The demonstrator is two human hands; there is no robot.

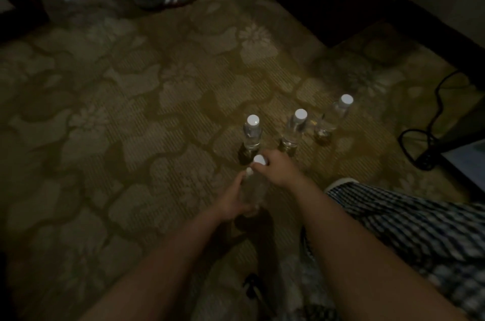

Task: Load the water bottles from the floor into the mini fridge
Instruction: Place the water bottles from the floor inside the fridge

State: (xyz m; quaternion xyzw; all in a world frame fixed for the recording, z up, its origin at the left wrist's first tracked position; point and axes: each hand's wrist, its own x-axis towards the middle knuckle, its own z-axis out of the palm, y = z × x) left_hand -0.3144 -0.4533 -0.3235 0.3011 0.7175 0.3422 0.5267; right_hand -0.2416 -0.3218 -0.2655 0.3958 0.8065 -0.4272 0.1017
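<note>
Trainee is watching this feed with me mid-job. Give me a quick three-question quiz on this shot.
1. How many bottles stand untouched on the carpet?
2. True or false: the left hand is empty.
3. What lies on the floor near the right edge? A) a black cable B) a towel C) a bucket

Key: 1. Three. 2. False, it holds a bottle. 3. A.
</note>
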